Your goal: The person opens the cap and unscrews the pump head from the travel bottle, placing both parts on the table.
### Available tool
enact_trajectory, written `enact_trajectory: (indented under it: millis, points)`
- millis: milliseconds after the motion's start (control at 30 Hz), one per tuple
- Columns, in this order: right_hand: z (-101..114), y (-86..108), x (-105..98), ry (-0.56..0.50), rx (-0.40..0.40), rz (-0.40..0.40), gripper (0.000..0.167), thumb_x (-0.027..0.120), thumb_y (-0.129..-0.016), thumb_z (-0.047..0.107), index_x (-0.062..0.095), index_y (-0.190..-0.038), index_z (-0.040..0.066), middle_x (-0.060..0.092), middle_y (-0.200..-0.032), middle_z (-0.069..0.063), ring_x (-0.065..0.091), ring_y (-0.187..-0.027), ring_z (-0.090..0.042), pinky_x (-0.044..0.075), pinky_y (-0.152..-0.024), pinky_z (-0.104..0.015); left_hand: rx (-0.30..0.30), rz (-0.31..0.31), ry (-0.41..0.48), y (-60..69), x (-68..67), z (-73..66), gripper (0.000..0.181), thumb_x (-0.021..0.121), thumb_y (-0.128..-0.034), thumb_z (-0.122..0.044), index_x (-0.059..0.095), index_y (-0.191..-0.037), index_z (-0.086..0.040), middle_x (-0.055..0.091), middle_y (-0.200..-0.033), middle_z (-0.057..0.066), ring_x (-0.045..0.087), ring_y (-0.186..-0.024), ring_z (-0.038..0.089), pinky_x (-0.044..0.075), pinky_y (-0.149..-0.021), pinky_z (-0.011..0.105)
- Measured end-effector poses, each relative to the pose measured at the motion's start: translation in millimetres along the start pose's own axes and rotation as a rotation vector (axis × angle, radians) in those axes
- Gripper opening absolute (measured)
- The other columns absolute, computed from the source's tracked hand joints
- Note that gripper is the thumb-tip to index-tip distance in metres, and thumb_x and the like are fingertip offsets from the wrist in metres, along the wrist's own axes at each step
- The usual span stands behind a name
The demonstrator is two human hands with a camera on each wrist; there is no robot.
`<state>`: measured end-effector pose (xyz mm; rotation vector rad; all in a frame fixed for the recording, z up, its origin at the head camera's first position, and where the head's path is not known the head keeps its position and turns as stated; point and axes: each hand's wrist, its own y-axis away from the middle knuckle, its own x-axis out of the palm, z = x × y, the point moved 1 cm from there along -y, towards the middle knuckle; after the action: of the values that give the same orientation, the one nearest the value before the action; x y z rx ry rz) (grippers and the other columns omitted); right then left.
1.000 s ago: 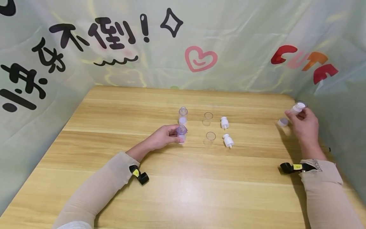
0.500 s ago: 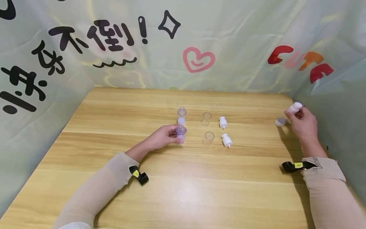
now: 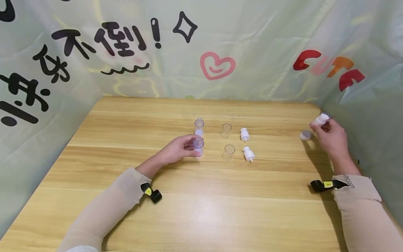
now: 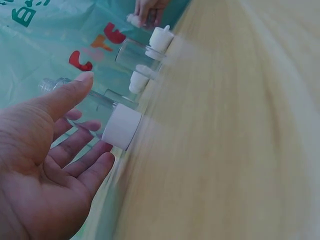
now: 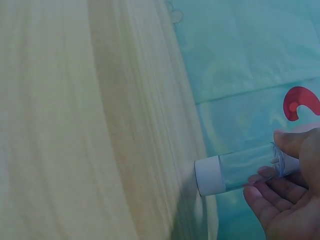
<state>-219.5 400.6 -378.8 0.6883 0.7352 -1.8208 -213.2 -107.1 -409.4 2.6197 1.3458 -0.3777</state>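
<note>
Near the table's middle, my left hand [image 3: 177, 150] holds a small clear bottle [image 3: 198, 148] with a white base, thumb on one side and fingers on the other. A second such bottle [image 3: 199, 126] stands just behind it. At the far right, my right hand [image 3: 333, 138] grips the upper part of another clear bottle [image 5: 245, 166], whose white base [image 5: 209, 176] meets the table. White pump parts [image 3: 321, 119] and a clear rim show above the fingers; whether its parts are joined I cannot tell.
Two clear caps [image 3: 229, 149] stand right of the left hand. Beyond them lie two white pump heads [image 3: 248, 154] with short stems. A printed curtain [image 3: 267, 70] hangs along the back and sides of the wooden table [image 3: 201, 210].
The head view has shifted slightly, so everything sits a little further left in it. Both hands keep their hold on the bottles; no other movement shows clearly.
</note>
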Motion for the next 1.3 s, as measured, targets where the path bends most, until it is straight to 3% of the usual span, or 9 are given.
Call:
enact_trajectory:
  millis: [200, 367, 567, 733, 800, 867, 933, 1067, 1300]
  points:
    - [4, 7.0, 0, 0.019, -0.02, 0.023, 0.062, 0.056, -0.096, 0.047, 0.051, -0.13, -0.005, 0.057, -0.123, -0.027, 0.043, -0.086, 0.004, 0.037, -0.066, -0.015, 0.013, -0.007, -0.015, 0.6, -1.3, -2.6, 0.058, 0.078, -0.0845, -0.009, 0.052, -0.136, -0.003, 0.061, -0.124, 0.012, 0.058, -0.118, 0.025, 0.049, -0.098, 0.03]
    - [6, 12.1, 0, 0.04, -0.033, 0.039, 0.062, 0.055, -0.097, 0.048, 0.051, -0.13, -0.005, 0.058, -0.123, -0.028, 0.05, -0.091, -0.008, 0.037, -0.067, -0.018, 0.01, -0.015, -0.042, 1.2, -1.2, -4.2, 0.059, 0.078, -0.0842, -0.012, 0.053, -0.137, -0.007, 0.06, -0.125, 0.011, 0.058, -0.119, 0.025, 0.049, -0.098, 0.031]
    - [8, 16.9, 1, 0.041, -0.058, 0.045, 0.059, 0.056, -0.097, 0.045, 0.052, -0.128, -0.005, 0.059, -0.122, -0.029, 0.05, -0.091, -0.005, 0.037, -0.067, -0.017, 0.042, -0.021, -0.067, 1.1, -1.2, -7.9, 0.058, 0.077, -0.0848, -0.01, 0.053, -0.137, -0.006, 0.058, -0.128, 0.011, 0.058, -0.116, 0.026, 0.05, -0.098, 0.034]
    - [12, 21.4, 2, 0.044, -0.066, 0.062, 0.061, 0.054, -0.097, 0.047, 0.051, -0.128, -0.006, 0.058, -0.123, -0.031, 0.054, -0.105, -0.035, 0.037, -0.067, -0.02, 0.083, -0.033, -0.089, 0.2, -2.9, -13.8, 0.058, 0.078, -0.0849, -0.012, 0.053, -0.137, -0.003, 0.057, -0.133, 0.012, 0.056, -0.12, 0.024, 0.045, -0.103, 0.035]
    - [13, 23.2, 2, 0.046, -0.07, 0.063, 0.061, 0.055, -0.097, 0.047, 0.051, -0.128, -0.006, 0.058, -0.123, -0.031, 0.053, -0.107, -0.038, 0.037, -0.068, -0.02, 0.092, -0.04, -0.101, 0.2, -4.0, -17.6, 0.058, 0.078, -0.0856, -0.015, 0.053, -0.137, -0.003, 0.055, -0.136, 0.013, 0.053, -0.124, 0.023, 0.042, -0.106, 0.035]
    - [13, 25.3, 2, 0.045, -0.074, 0.065, 0.06, 0.056, -0.097, 0.046, 0.051, -0.127, -0.006, 0.059, -0.122, -0.03, 0.056, -0.102, -0.029, 0.037, -0.068, -0.019, 0.092, -0.05, -0.12, 1.1, -5.2, -22.8, 0.058, 0.078, -0.0861, -0.019, 0.053, -0.137, -0.005, 0.054, -0.138, 0.009, 0.05, -0.127, 0.022, 0.04, -0.108, 0.035]
    - [14, 27.2, 3, 0.038, -0.085, 0.063, 0.058, 0.057, -0.097, 0.045, 0.052, -0.127, -0.005, 0.06, -0.121, -0.03, 0.055, -0.094, -0.01, 0.037, -0.067, -0.018, 0.095, -0.058, -0.139, 1.3, -6.2, -28.0, 0.058, 0.077, -0.0867, -0.022, 0.053, -0.138, -0.008, 0.053, -0.14, 0.005, 0.048, -0.13, 0.022, 0.038, -0.109, 0.035]
    - [15, 30.2, 4, 0.022, -0.099, 0.066, 0.056, 0.059, -0.096, 0.044, 0.054, -0.127, -0.003, 0.061, -0.121, -0.028, 0.04, -0.083, 0.016, 0.037, -0.067, -0.014, 0.115, -0.065, -0.171, 0.3, -6.8, -39.3, 0.059, 0.077, -0.0869, -0.025, 0.053, -0.139, -0.011, 0.052, -0.14, 0.001, 0.045, -0.132, 0.022, 0.036, -0.111, 0.036]
    - [19, 35.5, 4, 0.035, -0.116, 0.087, 0.056, 0.059, -0.096, 0.045, 0.054, -0.126, -0.002, 0.06, -0.122, -0.028, 0.052, -0.092, 0.002, 0.037, -0.068, -0.015, 0.157, -0.064, -0.181, -1.8, 0.4, -61.6, 0.061, 0.079, -0.0849, -0.028, 0.054, -0.139, -0.012, 0.053, -0.139, 0.0, 0.045, -0.132, 0.018, 0.036, -0.111, 0.03]
